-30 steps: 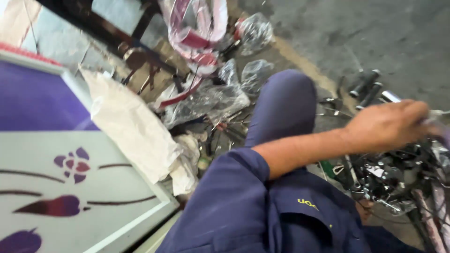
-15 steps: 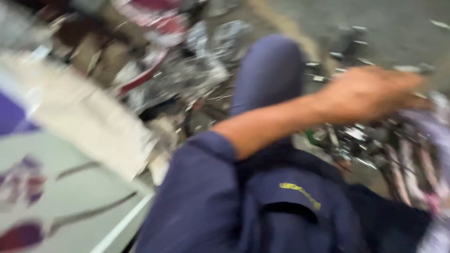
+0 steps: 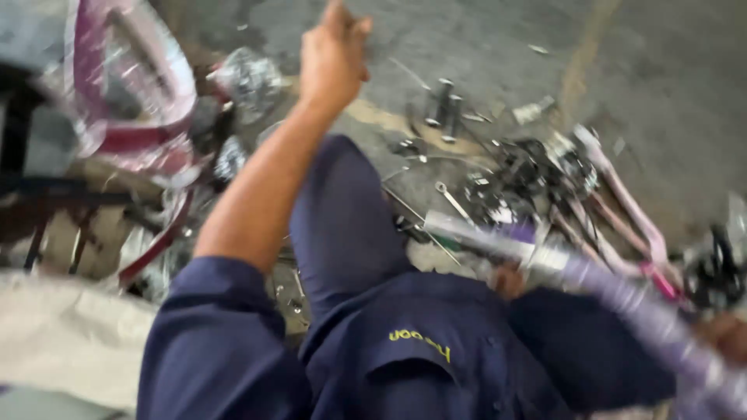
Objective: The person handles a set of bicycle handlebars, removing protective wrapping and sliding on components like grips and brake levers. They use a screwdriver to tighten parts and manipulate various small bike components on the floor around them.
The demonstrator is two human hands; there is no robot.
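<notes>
My left hand (image 3: 333,61) is raised at the top centre, above my bent knee in navy trousers (image 3: 342,225). Its fingers are curled and nothing shows in it. My right hand (image 3: 724,333) is at the right edge, mostly hidden, closed around a blurred purple bicycle tube (image 3: 615,299) that slants across my lap from the middle to the lower right. Beyond the tube lies a pink bicycle frame (image 3: 622,194) with a tangle of black gear parts (image 3: 513,183).
A plastic-wrapped pink and white bicycle part (image 3: 132,101) leans at the top left beside other bagged metal parts (image 3: 249,78). A wrench (image 3: 451,199) and two black cylinders (image 3: 445,103) lie on the concrete floor (image 3: 669,54). Beige sheeting (image 3: 62,342) covers the lower left.
My left arm has swung from the bicycle parts on the right up to the top centre. The view has turned right, and the purple tube now lies across my lap.
</notes>
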